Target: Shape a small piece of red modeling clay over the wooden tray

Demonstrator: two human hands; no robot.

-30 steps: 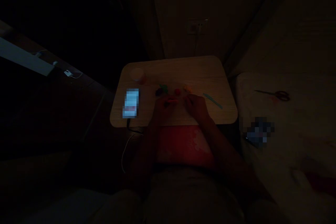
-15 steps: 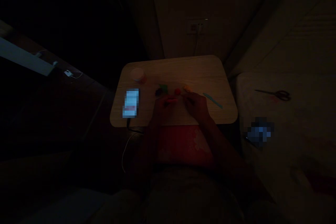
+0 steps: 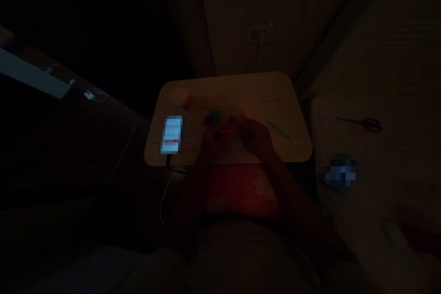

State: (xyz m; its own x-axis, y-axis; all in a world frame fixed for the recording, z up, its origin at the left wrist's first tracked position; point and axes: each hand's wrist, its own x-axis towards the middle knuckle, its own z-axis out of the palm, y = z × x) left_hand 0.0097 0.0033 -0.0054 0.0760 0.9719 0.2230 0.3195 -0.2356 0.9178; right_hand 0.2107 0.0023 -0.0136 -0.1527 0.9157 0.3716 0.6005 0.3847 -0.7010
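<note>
The room is very dark. My left hand (image 3: pixel 212 141) and my right hand (image 3: pixel 255 137) rest close together on a small wooden table (image 3: pixel 268 96). A small red-orange piece (image 3: pixel 225 131) lies between them, at my left fingertips; the fingers are too dim to read. Just beyond the hands sit small lumps: a dark one (image 3: pixel 208 120), a green one (image 3: pixel 215 114) and a red one (image 3: pixel 233 119). A thin teal stick (image 3: pixel 279 132) lies to the right of my right hand.
A lit phone (image 3: pixel 171 135) lies on the table's left side, a cable hanging from its near end. A pale round lid or cup (image 3: pixel 181 96) sits at the far left. Scissors (image 3: pixel 361 122) lie on the bed at right. A wall socket (image 3: pixel 260 33) is behind.
My right hand has shifted slightly left and forward, toward the lumps, covering the orange piece seen earlier. The left hand stays in place.
</note>
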